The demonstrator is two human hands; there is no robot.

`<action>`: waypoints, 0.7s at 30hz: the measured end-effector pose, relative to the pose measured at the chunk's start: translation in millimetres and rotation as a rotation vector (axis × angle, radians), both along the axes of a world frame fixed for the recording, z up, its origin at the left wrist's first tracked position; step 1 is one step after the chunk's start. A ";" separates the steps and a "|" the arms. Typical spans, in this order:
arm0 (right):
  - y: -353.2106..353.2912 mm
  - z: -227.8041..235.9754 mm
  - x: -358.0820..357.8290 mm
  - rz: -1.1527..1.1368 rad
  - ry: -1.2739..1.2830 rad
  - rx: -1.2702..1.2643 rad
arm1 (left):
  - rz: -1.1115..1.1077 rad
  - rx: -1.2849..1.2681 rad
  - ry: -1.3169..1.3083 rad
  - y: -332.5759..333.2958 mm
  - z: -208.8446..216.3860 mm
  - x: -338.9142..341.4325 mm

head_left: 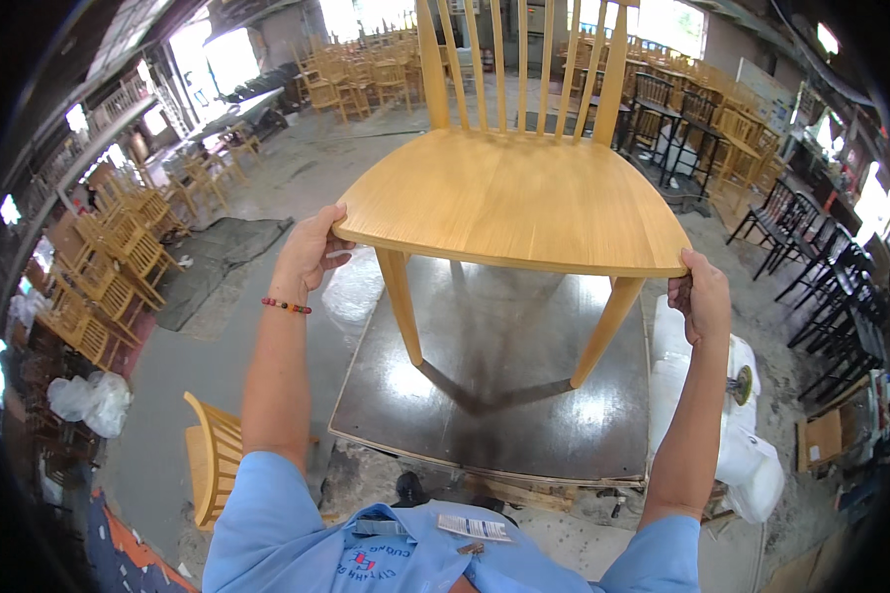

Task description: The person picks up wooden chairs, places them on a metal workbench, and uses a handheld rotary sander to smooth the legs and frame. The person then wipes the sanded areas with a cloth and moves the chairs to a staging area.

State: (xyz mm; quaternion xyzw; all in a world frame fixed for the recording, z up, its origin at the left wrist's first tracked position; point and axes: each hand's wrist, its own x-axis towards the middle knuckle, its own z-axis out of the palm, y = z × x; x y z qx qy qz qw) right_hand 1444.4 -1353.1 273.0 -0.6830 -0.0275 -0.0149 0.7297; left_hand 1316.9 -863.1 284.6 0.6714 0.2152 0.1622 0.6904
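Note:
A light wooden chair with a slatted back stands upright in front of me, its seat's front edge toward me. My left hand grips the seat's front left corner, thumb on top and fingers curled at the edge. On the front right corner, my right hand holds the seat the same way, with its fingers partly under the rim. The two front legs come down on a dark, shiny tabletop; the rear legs are mostly hidden by the seat.
Another wooden chair stands low at my left. White wrapped padding lies right of the tabletop. Rows of wooden chairs line the left side, and black chairs stand at the right. A dark mat covers some floor. Crumpled clear plastic lies farther left.

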 end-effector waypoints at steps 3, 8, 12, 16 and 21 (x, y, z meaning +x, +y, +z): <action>2.1 -4.0 5.9 -0.010 -0.012 0.020 | 0.048 -0.009 0.036 -13.9 4.1 3.0; 16.0 -18.9 21.9 0.206 -0.140 0.277 | 0.077 -0.113 -0.178 -22.8 -10.3 15.9; 14.0 -29.9 17.0 0.211 -0.182 0.385 | 0.030 -0.167 -0.314 -30.5 -18.1 14.1; 5.4 -26.6 -28.6 0.246 -0.220 0.444 | -0.038 -0.156 -0.444 -38.0 -25.6 -30.0; -31.2 4.1 -123.6 -0.143 -0.419 -0.474 | 0.000 -0.156 -0.666 -95.7 -66.0 -120.1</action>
